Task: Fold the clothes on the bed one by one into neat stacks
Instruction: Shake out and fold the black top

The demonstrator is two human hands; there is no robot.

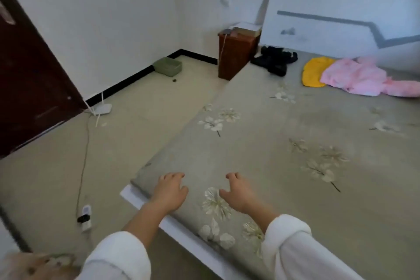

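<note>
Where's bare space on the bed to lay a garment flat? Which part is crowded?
Bare sheet runs from the left hand and right hand at the near edge towards the far end. It is crowded along the headboard: black clothes beside the nightstand, then the yellow garment and pink garment, touching.

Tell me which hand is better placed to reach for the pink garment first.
Right, probably. The pink garment lies far off on the right side of the bed, the same side as the right hand. The left hand is by the bed's left edge. Both hold nothing.
</note>
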